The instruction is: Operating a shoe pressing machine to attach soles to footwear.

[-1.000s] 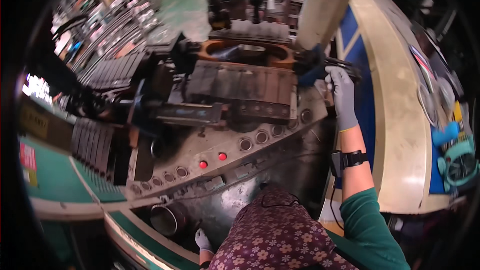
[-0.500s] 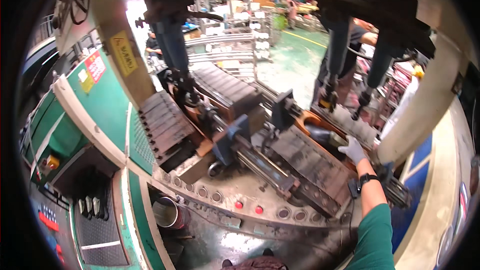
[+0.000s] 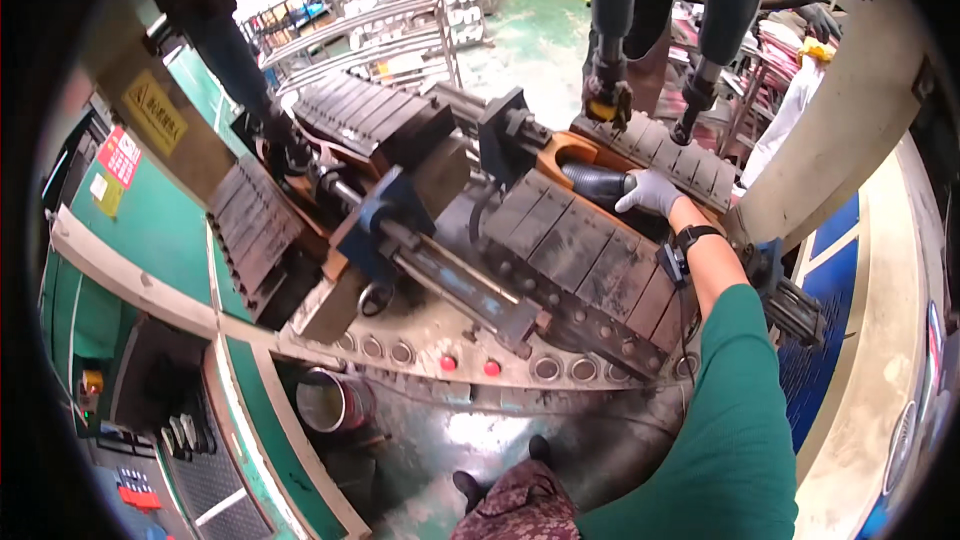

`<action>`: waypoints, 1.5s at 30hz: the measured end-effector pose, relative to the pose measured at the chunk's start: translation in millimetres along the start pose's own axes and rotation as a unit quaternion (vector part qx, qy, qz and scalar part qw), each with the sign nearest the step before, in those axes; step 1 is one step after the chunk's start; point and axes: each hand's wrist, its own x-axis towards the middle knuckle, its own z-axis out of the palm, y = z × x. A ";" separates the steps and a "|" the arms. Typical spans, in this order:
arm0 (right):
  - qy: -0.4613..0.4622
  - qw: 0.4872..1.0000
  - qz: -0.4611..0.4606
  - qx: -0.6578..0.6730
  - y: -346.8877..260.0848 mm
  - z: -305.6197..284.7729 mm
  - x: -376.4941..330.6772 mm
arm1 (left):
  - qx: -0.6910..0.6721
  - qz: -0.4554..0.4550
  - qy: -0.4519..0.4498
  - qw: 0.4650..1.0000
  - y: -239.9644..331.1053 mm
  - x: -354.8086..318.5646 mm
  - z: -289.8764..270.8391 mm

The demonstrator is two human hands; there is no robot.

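A black shoe (image 3: pixel 592 183) lies, toe toward the left, in the orange-brown pad (image 3: pixel 556 156) between two rows of dark metal blocks on the right side of the press. My right hand (image 3: pixel 655 194), in a pale grey glove, closes over the near end of the shoe, its thumb on the near side. The fingertips are partly hidden behind it. A black watch sits on that wrist. My left hand is out of the picture.
A second clamp station (image 3: pixel 340 155) stands at the left. Press rods (image 3: pixel 612 60) hang above the shoe. Red buttons (image 3: pixel 449 363) line the front edge. A bucket (image 3: pixel 334 400) stands on the floor. Another person (image 3: pixel 655 10) is behind the machine.
My right hand has gone from reaching at the end of the shoe to closing round it. The view has shifted, and more of my right sleeve shows.
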 end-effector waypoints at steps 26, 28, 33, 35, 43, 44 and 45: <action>0.213 0.964 -0.162 0.000 -117.3 -26.1 -188.7 | -0.128 -0.109 -0.082 0.982 115.6 59.8 -152.0; 0.202 0.962 -0.181 0.020 -145.7 -21.6 -211.0 | -0.172 -0.073 -0.065 0.980 149.0 82.3 -175.7; 0.125 0.925 -0.152 0.327 -218.9 12.3 -267.8 | -0.255 0.233 0.031 0.938 253.9 181.0 -259.7; 0.112 0.910 -0.146 0.371 -249.8 36.0 -289.2 | -0.222 0.344 0.022 0.912 296.8 194.9 -296.1; -0.041 0.848 -0.014 0.528 -351.0 203.5 -365.9 | -0.346 0.496 0.044 0.795 327.5 151.3 -315.6; -0.057 0.840 -0.037 0.538 -340.2 237.2 -368.4 | -0.362 0.495 0.037 0.789 314.3 145.2 -313.2; -0.044 0.835 -0.047 0.546 -362.3 266.0 -376.9 | -0.379 0.495 0.024 0.782 299.2 147.2 -309.7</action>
